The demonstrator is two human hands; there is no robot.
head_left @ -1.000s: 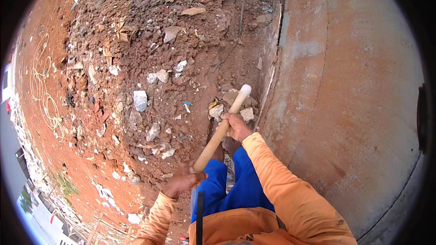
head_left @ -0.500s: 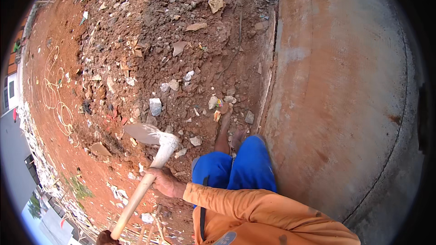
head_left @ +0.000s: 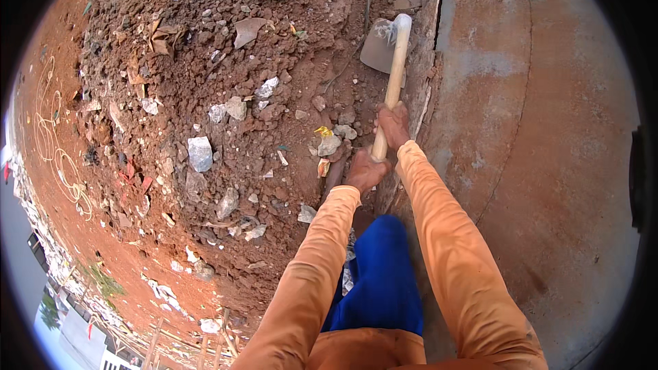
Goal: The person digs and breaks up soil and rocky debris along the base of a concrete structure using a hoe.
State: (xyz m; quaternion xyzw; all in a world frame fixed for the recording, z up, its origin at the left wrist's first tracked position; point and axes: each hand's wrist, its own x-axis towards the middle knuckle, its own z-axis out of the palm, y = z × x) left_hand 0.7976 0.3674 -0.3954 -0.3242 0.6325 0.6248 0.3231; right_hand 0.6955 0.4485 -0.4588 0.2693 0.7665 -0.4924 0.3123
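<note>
Both of my hands grip the pale wooden handle of a hoe [head_left: 391,82]. My left hand [head_left: 367,170] is closed round the handle's near end, by my lower legs. Farther up the handle, my right hand [head_left: 393,125] is closed round it. The handle points away from me, with the hoe's broad grey metal blade [head_left: 378,46] at the far end, on the left side of the handle. The blade is at the reddish-brown soil [head_left: 322,62], close to the concrete edge; whether it has sunk in is hard to tell.
A stained concrete slab [head_left: 541,130] runs along the right, with a raised broken edge [head_left: 426,89] beside the soil. Rubble lies on the left, including a pale stone block [head_left: 200,154] and a flat brown shard [head_left: 248,31]. A loose cable [head_left: 51,130] coils at the far left.
The hoe has swung from my lower left across to the far right, its blade now by the concrete edge. Both hands have moved with it and now grip close together in front of me.
</note>
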